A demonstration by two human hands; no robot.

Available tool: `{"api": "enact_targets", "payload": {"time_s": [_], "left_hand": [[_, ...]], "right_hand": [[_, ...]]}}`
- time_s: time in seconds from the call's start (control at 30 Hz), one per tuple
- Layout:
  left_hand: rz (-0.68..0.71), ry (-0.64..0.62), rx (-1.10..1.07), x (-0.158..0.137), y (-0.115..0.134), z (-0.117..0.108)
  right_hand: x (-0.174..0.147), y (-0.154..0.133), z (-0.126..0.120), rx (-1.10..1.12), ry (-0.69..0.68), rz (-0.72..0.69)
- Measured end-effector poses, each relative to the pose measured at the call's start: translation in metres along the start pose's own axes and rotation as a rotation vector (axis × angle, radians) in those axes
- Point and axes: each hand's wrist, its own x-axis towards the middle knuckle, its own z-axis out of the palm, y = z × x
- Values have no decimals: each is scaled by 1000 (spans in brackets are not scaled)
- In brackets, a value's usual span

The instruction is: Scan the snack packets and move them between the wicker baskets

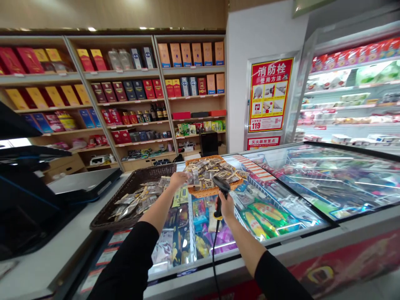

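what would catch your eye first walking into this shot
Dead centre, the right hand aims a black scanner at a packet held by the left hand, over an orange basket of packets on the freezer lid. A red fire-hydrant poster glares from the white wall behind, right of shelves of boxed goods.

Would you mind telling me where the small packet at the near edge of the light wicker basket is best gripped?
Pinch the packet by its near edge, coming from the left as the left hand does. It looks flat and thin and lies atop the pile in the light basket, so thumb and fingers should suffice.
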Motion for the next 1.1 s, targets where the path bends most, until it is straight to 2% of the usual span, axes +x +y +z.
{"api": "enact_targets", "payload": {"time_s": [0.13,0.23,0.3,0.47,0.77,1.1], "left_hand": [[-70,103,-258,-29,-33,-24],[-107,233,-365,-44,-50,-29],[-107,278,-412,-48,-55,-27],[-68,256,-483,-47,-52,-22],[-113,253,-436,-50,-50,-25],[-119,257,-489,-50,-53,-23]], "right_hand": [[-19,-5,20,-59,-202,-46],[-35,-2,40,-199,-378,-65],[-42,2,48,-326,-431,-86],[-44,6,50,-508,-419,-133],[-46,0,49,-354,-399,-95],[-45,1,48,-429,-429,-121]]}}
